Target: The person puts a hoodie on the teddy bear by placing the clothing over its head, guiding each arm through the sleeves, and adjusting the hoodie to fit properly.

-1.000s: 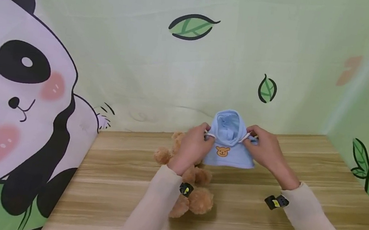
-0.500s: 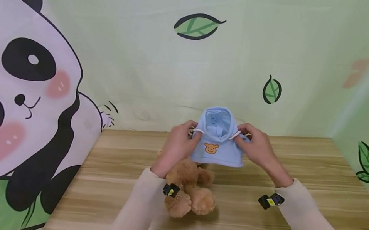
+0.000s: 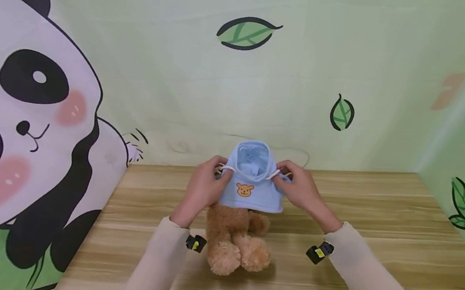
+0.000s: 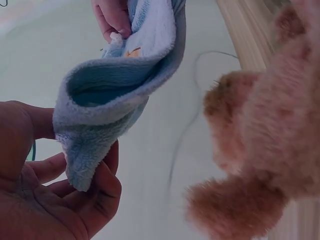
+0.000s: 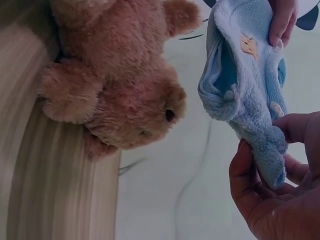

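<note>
A small light-blue doll hoodie (image 3: 252, 196) with a bear-face patch and white cords is stretched between both hands. My left hand (image 3: 205, 185) pinches its left shoulder and sleeve; my right hand (image 3: 299, 185) pinches the right side. Beneath it a brown teddy bear (image 3: 229, 220) lies on its back on the table, its head and chest hidden by the hoodie in the head view. In the right wrist view a gap shows between the hoodie (image 5: 250, 80) and the bear (image 5: 120, 65). The hoodie's bottom opening gapes toward the bear in the left wrist view (image 4: 110, 82).
The wood-grain table (image 3: 350, 288) runs back to a pale green cloth backdrop (image 3: 170, 83) printed with leaves. A large printed panda (image 3: 48, 140) fills the left side. Black wrist cameras (image 3: 320, 252) sit at the cuffs.
Both hands have carried the hoodie leftward and slightly down, so that it now hangs over the bear's upper body. The grip on each side stays the same.
</note>
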The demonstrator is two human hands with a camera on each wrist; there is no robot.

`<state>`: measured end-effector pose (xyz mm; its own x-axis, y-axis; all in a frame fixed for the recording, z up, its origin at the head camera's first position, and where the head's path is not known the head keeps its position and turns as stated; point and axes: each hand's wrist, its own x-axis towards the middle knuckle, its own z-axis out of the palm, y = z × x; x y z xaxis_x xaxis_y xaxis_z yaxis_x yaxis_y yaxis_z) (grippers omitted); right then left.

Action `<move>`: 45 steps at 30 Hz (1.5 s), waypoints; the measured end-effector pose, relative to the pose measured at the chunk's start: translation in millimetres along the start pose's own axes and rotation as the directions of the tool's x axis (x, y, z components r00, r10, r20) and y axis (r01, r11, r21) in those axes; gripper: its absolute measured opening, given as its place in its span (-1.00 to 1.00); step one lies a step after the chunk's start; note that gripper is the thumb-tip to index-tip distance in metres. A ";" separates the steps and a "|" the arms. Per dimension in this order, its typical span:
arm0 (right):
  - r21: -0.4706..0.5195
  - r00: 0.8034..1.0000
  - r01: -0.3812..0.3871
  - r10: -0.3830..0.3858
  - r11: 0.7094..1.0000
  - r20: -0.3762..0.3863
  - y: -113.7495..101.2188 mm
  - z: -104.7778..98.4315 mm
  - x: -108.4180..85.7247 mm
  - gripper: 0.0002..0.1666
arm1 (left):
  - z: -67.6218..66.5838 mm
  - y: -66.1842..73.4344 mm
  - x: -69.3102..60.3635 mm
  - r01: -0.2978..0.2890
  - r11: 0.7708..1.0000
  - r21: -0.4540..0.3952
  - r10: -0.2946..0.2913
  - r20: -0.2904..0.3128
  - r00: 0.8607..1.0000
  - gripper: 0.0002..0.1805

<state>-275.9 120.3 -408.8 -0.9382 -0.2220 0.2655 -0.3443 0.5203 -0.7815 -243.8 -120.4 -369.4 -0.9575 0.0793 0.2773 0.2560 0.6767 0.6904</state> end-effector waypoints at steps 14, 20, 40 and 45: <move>-0.015 0.998 0.029 -0.028 0.999 0.054 25.3 40.2 2.5 -0.72 | 4.6 -37.9 1.7 -0.034 0.998 0.060 0.032 0.032 0.999 -0.74; -0.021 0.996 -0.026 0.028 0.999 0.087 36.3 51.2 -0.4 -0.73 | 10.8 -49.6 1.0 -0.046 0.994 0.101 0.037 0.090 0.995 -0.70; -0.037 0.986 -0.069 0.074 0.997 0.151 59.0 76.8 -5.6 -0.69 | 18.5 -74.4 -2.3 -0.029 0.974 0.227 -0.026 0.236 0.971 -0.51; -0.020 0.973 -0.103 0.105 0.994 0.206 59.4 77.2 -7.9 -0.50 | 14.1 -82.0 -2.6 0.004 0.985 0.170 -0.052 0.279 0.959 -0.50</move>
<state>-286.1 89.3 -500.9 -0.9417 -0.3312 0.0597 -0.2461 0.5566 -0.7935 -264.2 -165.8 -436.2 -0.9685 0.2450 0.0441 0.2261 0.7918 0.5674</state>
